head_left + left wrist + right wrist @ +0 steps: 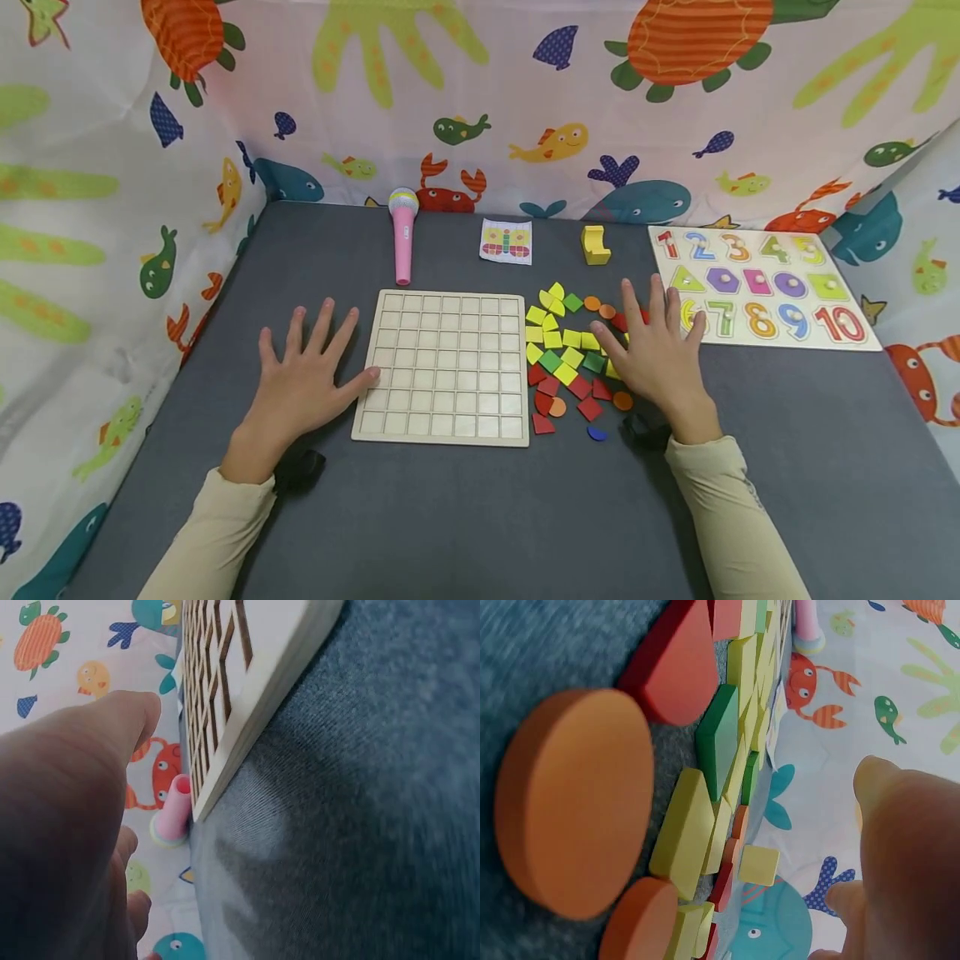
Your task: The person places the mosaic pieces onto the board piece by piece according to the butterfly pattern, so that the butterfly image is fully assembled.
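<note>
My left hand (303, 387) is spread with straight fingers at the left of a pale wooden grid board (446, 367). Its thumb tip overlaps the board's left edge in the head view; in the left wrist view the thumb (112, 724) appears raised, apart from the board. No pieces sit in the board's square cells. My right hand (660, 362), fingers spread, hovers over the right side of a scatter of small flat pieces: yellow squares (552, 339), red pieces (589, 408), green squares (550, 361), orange discs (574, 802) and a blue piece (597, 433). Some pieces are hidden beneath that hand.
A pink toy microphone (403, 237), a card with a butterfly pattern (506, 242) and a yellow block (596, 245) lie along the back of the grey table (480, 517). At right is a number and shape puzzle board (765, 287). A sea-animal cloth (510, 50) hangs behind and at the sides.
</note>
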Motion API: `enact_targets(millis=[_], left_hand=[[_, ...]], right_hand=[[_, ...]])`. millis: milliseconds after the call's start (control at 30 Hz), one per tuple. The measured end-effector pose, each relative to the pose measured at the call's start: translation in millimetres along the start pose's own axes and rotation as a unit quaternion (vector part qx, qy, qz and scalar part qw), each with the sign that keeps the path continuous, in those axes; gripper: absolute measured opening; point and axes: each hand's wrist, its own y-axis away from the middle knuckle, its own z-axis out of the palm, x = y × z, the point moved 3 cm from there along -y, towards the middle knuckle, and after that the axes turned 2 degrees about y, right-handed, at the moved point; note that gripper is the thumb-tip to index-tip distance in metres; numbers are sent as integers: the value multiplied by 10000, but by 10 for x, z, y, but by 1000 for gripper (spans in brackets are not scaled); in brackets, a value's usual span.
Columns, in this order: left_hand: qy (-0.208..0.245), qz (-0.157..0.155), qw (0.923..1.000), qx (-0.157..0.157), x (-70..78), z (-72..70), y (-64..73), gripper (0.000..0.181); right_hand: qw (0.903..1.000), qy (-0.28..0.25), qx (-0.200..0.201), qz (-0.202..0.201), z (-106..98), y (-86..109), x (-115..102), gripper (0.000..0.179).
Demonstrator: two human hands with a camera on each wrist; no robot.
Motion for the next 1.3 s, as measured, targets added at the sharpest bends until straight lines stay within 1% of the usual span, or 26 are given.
enact_targets(millis=[133, 233, 367, 500, 667, 800, 967, 1133, 1300], left_hand=[[42, 137, 9998, -109, 10, -28, 29, 99], [158, 235, 9989, -376, 3, 0, 51, 103], [290, 390, 9954, -825, 4, 70, 80, 110], [354, 505, 9927, -1038, 21, 98, 114, 116], [428, 652, 9910, -1085, 36, 62, 153, 117], [605, 772, 9894, -1067, 41, 9, 176, 114], [833, 820, 9876, -1050, 47, -36, 165, 111], [1004, 804, 9853, -1128, 42, -27, 125, 108], [1064, 893, 9826, -1231, 13, 1, 162, 110]], right_hand=[[10000, 14, -12, 44, -42, 11, 10, 93], [10000, -11, -13, -1, -53, 11, 6, 93], [10000, -31, -16, -57, -65, 10, -7, 93], [10000, -52, -21, -77, -80, 20, -24, 92], [9999, -112, -88, -83, -111, 37, -55, 92], [9998, -101, -40, -141, -150, 33, -74, 91], [9997, -183, -63, -114, -178, 46, -79, 91], [9997, -223, -80, -25, -180, 75, -65, 93], [9997, -235, -27, -29, -187, 105, -51, 94]])
